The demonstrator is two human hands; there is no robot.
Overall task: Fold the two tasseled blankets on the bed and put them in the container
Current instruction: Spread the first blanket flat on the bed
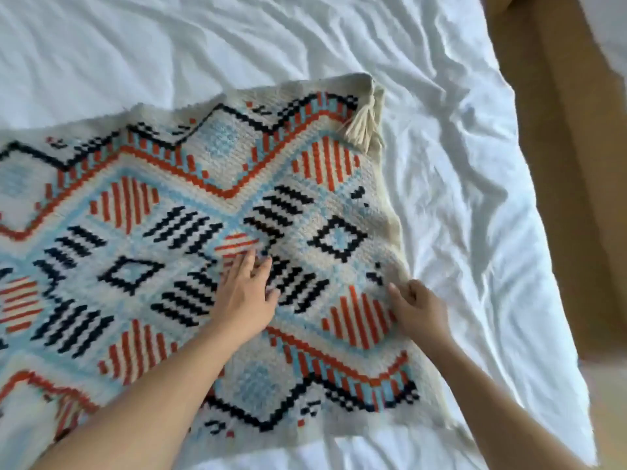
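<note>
Your left hand (246, 293) lies flat with straight fingers on the patterned blanket (190, 252), which is spread on the white bed (458, 198). Your right hand (419, 308) curls its fingers around the blanket's right edge. One tassel (361, 125) shows at the far corner

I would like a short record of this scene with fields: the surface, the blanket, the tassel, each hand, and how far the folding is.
surface: bed with a wrinkled white sheet
blanket: patterned blanket in cream, light blue, orange and black, lying spread on the sheet
tassel: one cream tassel at the far right corner, lying on the blanket
left hand: left hand rests flat on the blanket, fingers straight
right hand: right hand at the blanket's right edge, fingers curled; whether it pinches the edge is unclear
second blanket, container: not in view
</note>
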